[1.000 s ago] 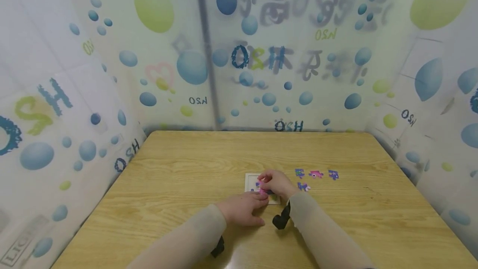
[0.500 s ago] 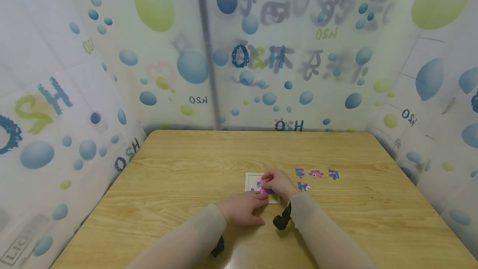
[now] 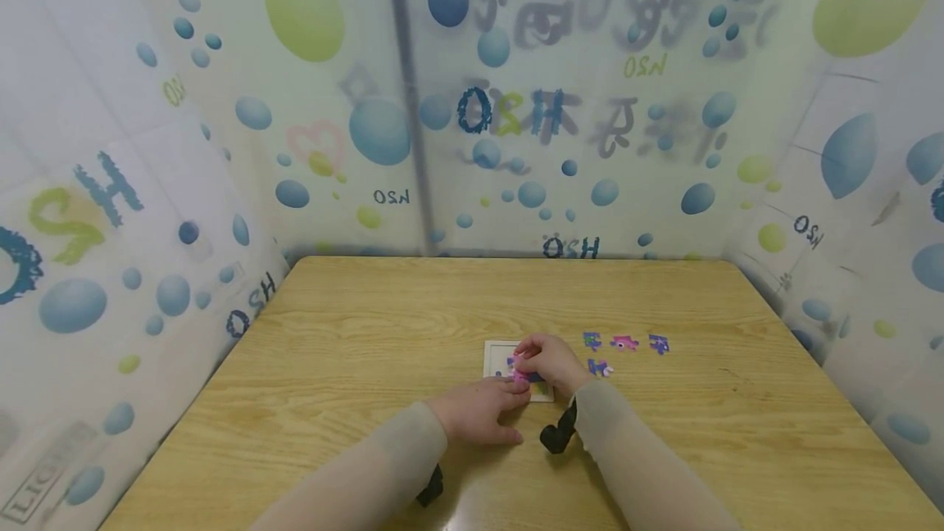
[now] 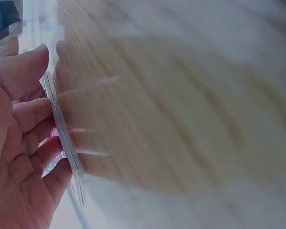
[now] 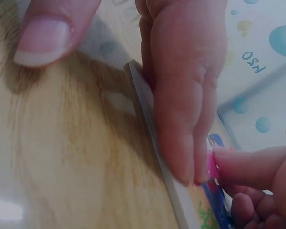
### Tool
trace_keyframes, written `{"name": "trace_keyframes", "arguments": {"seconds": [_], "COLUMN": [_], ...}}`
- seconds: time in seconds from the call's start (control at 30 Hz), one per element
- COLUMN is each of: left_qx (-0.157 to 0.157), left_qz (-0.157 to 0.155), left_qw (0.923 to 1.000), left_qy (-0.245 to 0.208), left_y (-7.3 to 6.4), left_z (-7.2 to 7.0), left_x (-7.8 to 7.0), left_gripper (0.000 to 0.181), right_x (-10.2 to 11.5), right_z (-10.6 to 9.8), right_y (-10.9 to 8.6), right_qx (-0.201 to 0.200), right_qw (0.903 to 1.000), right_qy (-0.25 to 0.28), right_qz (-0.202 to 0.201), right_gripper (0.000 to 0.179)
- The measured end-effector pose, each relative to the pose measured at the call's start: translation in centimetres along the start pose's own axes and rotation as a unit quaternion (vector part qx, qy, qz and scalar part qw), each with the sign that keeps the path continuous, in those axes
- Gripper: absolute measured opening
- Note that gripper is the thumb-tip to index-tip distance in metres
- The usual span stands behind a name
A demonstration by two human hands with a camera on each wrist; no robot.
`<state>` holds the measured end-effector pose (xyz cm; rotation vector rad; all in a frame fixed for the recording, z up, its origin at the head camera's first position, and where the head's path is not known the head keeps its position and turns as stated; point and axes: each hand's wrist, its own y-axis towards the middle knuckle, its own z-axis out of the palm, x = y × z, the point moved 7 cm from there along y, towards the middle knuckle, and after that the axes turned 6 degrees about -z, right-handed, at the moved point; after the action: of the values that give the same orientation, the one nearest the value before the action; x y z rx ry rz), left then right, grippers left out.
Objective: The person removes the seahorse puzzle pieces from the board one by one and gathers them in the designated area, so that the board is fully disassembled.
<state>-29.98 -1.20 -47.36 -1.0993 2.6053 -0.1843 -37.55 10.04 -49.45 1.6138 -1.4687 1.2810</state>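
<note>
Four loose jigsaw pieces [image 3: 624, 343] are lying on the wood-grain bench [image 3: 369, 326], all to the right of the puzzle board [image 3: 487, 359]: three forming a row, one sitting nearer the person. Pink and blue-purple are showing on them.

Board is lying flat, both hands partly covering it. Right hand [image 3: 549, 360]: grip narrow, pinching a pink piece [image 5: 212, 166] at the board; whether it is sitting fully in place, cannot tell. Left hand [image 3: 479, 412]: grip wide, straight fingers resting on the board's near part, thumb spreading off its near side. Pale sleeves [image 3: 369, 465] are covering the forearms; a black fitting [image 3: 558, 433] is showing at the right wrist, just nearer than the board.

Beyond the board, the bench is running back to a pale printed wall [image 3: 332, 236]; others are flanking it left and right. Blue and green ovals are dotting them. A dark vertical strip [image 3: 407, 97] is crossing the back wall, left of the board.

Writing: "H2O" is reading back to front behind the board [image 3: 549, 115] and larger, far left. Grey characters [image 3: 549, 23] above are blurring, unreadable. Far left of the board, a grey framed word [image 3: 47, 474] is starting "LI"; the rest is unclear.
</note>
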Motion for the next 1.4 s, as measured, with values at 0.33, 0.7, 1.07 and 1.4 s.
{"name": "trace_keyframes", "arguments": {"seconds": [0.33, 0.7, 1.07, 1.4], "left_qx": [-0.004, -0.001, 0.001, 0.006], "left_qz": [-0.001, -0.006, -0.008, -0.018], "left_qw": [1.0000, 0.9999, 0.9999, 0.9998], "left_qy": [0.000, -0.010, -0.008, -0.007], "left_y": [-0.17, -0.07, -0.09, -0.17], "left_z": [-0.07, -0.03, -0.13, -0.18], "left_x": [-0.07, 0.07, -0.02, -0.13], "left_gripper": [0.067, 0.067, 0.066, 0.067], "right_x": [0.12, -0.12, -0.24, -0.09], "right_z": [0.02, -0.04, -0.15, -0.07], "right_y": [-0.18, -0.15, 0.10, 0.00], "right_qx": [0.005, 0.005, 0.004, 0.004], "right_qw": [1.0000, 0.9999, 1.0000, 0.9998], "right_qy": [-0.006, 0.012, 0.001, 0.020], "right_qz": [-0.003, 0.001, -0.001, -0.006], "right_gripper": [0.016, 0.012, 0.005, 0.006]}}
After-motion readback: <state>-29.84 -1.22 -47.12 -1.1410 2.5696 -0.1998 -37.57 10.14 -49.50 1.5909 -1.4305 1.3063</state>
